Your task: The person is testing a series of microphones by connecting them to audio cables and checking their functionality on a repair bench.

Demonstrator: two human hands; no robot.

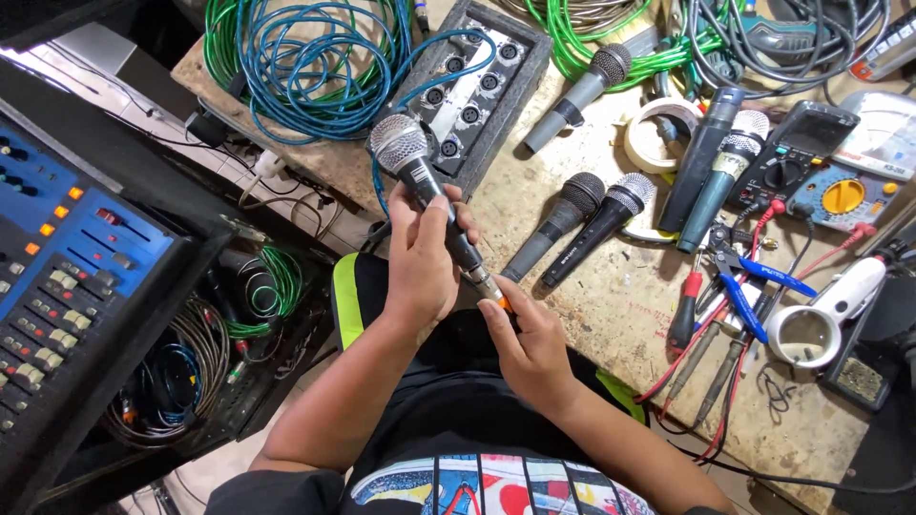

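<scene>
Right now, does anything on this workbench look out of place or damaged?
Nothing looks damaged. The left hand holds a black microphone while the right hand works at its base. Only the cables lie loosely tangled across the bench.

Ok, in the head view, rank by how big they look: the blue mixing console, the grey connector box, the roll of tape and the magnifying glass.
1. Blue mixing console, cut off by the frame and nearer the camera.
2. Grey connector box.
3. Roll of tape and magnifying glass: too alike to rank.
</scene>
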